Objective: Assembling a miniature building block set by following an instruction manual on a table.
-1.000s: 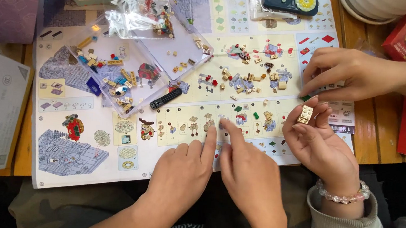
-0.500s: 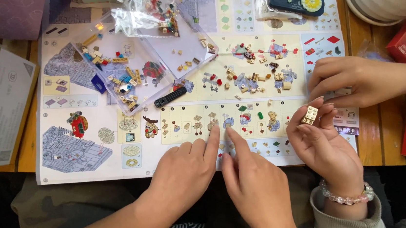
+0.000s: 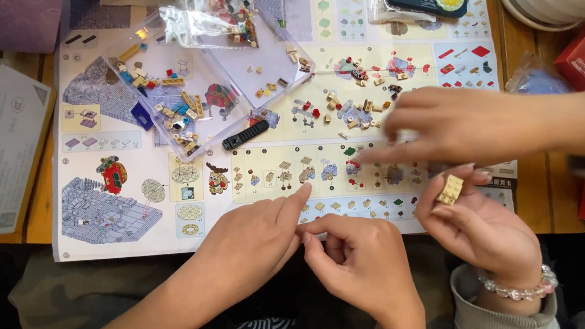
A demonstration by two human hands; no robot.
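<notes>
Hands meet at the near edge of our instruction sheet (image 3: 117, 234): left hand (image 3: 250, 242) lies flat, forefinger stretched, holding nothing; right hand (image 3: 362, 259) has fingers curled, and we cannot tell what they pinch. Another person's hand (image 3: 481, 230) holds a tan brick (image 3: 450, 189) just beside.

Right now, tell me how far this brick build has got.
Early stage, by the look of it. Done: only a small tan brick assembly, held in a co-worker's hand. In hand: the left hand and right hand meet at the instruction sheet's near edge; whether they pinch a piece is hidden. Left: many loose bricks lie in the clear tray and on the sheet.
</notes>
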